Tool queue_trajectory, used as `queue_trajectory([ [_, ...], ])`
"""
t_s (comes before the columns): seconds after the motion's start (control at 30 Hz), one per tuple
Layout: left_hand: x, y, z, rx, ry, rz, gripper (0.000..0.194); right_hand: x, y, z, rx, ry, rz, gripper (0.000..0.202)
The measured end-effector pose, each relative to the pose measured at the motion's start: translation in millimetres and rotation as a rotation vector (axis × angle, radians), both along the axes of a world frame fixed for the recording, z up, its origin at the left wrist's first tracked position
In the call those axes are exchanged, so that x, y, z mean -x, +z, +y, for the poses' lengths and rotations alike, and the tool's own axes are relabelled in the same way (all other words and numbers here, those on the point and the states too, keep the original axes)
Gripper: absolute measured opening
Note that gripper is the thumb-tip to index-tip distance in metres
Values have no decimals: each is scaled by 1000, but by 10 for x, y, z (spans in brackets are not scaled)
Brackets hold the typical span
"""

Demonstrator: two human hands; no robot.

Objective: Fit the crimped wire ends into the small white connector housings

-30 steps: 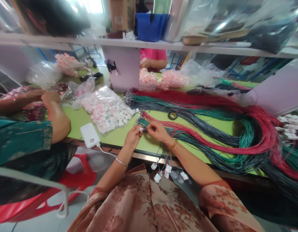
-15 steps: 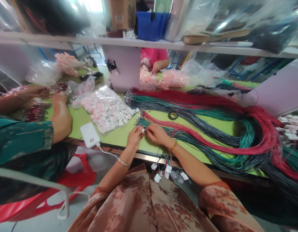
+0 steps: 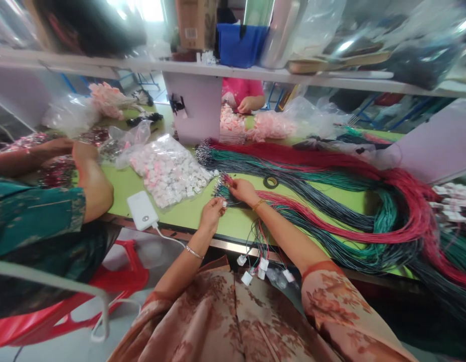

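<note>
My left hand [image 3: 212, 213] pinches a small white connector [image 3: 224, 204] above the table's front edge. Just up and right of it, my right hand [image 3: 243, 191] reaches over the tip end of the nearer wire bundle [image 3: 301, 213], its fingers bent at the red wires; whether they grip one is too small to tell. Left of my hands lies a clear bag of white connectors [image 3: 168, 173]. Behind, a larger red, green and black wire bundle [image 3: 331, 158] curves to the right. Wired white connectors [image 3: 246, 277] hang below the table edge.
A white power bank [image 3: 141, 211] with a cable lies at the left front of the green table [image 3: 187, 221]. A tape roll [image 3: 270, 182] sits between bundles. A co-worker's arm [image 3: 92, 186] is at left; another person [image 3: 244, 95] sits opposite. A shelf [image 3: 142, 65] crosses above.
My right hand has moved from beside the white connector, up and away from me, onto the wire tips. My left hand has stayed nearly in place with the connector.
</note>
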State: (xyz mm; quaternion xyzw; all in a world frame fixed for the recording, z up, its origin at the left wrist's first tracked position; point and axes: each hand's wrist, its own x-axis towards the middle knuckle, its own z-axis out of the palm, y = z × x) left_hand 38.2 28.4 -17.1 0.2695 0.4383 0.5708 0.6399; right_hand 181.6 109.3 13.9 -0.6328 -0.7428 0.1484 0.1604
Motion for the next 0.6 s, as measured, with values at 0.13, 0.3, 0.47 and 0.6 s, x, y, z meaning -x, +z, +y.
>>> queue_trajectory([
  [0.13,23,1,3,5,-5,-3,33,-21,-90,41,-44,1,175,23],
  [0.3,12,33,-10,-1,-35,-35,29,-134,-76,-192,-35,107,626,27],
  [0.47,-41,82,-8,-13,-53,-97,24,-148,-5,-504,69,140,743,26],
  [0.6,-60,99,-2,3,-53,-141,17,-144,13,-625,57,163,712,22],
])
